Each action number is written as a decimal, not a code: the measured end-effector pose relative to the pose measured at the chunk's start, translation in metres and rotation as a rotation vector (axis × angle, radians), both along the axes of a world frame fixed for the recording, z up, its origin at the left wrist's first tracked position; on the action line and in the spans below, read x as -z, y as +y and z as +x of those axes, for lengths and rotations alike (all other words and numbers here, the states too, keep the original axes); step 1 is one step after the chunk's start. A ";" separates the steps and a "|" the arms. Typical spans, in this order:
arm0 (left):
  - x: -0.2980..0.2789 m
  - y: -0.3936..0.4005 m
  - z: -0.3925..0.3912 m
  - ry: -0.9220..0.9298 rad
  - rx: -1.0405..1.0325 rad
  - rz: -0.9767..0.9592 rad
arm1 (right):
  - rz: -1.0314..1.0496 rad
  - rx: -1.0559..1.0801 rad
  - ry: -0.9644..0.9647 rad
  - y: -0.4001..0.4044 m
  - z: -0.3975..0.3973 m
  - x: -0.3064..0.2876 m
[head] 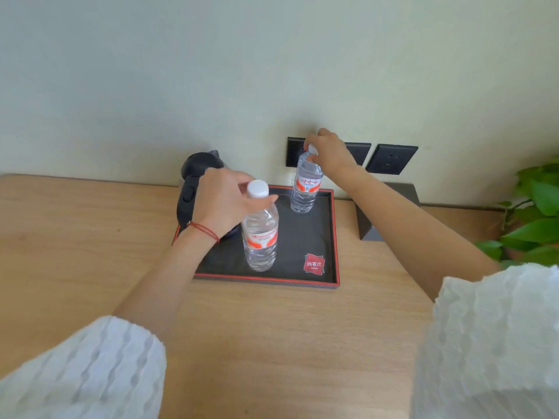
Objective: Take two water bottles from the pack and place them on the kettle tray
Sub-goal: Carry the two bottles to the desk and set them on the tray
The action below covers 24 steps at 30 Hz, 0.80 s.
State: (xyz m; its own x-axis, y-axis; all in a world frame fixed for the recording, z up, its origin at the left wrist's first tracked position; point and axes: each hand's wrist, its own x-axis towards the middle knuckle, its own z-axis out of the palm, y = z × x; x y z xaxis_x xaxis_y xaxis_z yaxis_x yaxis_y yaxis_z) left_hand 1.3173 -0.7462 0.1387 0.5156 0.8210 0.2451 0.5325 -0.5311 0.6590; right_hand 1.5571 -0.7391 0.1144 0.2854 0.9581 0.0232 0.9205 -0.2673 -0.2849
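A black tray with a red rim [326,231] lies on the wooden desk against the wall. Two clear water bottles with red-and-white labels stand upright on it. The near bottle [260,234] is at the tray's front middle, and my left hand [223,204] grips its neck just under the white cap. The far bottle [305,186] stands at the tray's back right corner, with my right hand [329,152] holding its cap and neck from above. A black kettle [196,182] sits on the tray's left side, partly hidden behind my left hand. No bottle pack is in view.
Dark wall sockets [390,158] sit on the wall behind the tray. A dark grey box [390,213] stands right of the tray. A green leafy plant [535,213] fills the right edge. The wooden desk [90,237] stretches left and toward me.
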 end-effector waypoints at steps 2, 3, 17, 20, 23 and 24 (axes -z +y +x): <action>0.005 0.023 0.020 0.027 0.016 -0.013 | 0.001 0.003 0.008 0.002 0.000 0.001; 0.009 0.032 0.029 0.041 0.017 -0.018 | 0.004 0.002 0.008 0.003 0.000 0.002; 0.028 0.090 0.098 0.084 0.187 -0.120 | 0.070 0.015 0.083 0.005 0.002 0.011; 0.018 0.103 0.097 0.216 0.350 -0.116 | 0.065 0.001 0.062 0.004 0.001 0.010; 0.017 0.107 0.095 0.292 0.377 -0.078 | 0.064 0.000 0.060 0.004 0.001 0.010; 0.018 0.106 0.094 0.317 0.339 -0.036 | 0.066 0.002 0.063 0.003 0.001 0.010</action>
State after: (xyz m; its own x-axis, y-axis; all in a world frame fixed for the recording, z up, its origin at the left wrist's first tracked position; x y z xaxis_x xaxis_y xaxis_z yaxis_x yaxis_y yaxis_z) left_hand 1.4118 -0.6398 0.1203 0.8013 0.5983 0.0067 0.5107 -0.6898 0.5132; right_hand 1.5577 -0.7359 0.1044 0.2903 0.9545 0.0679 0.8996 -0.2480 -0.3595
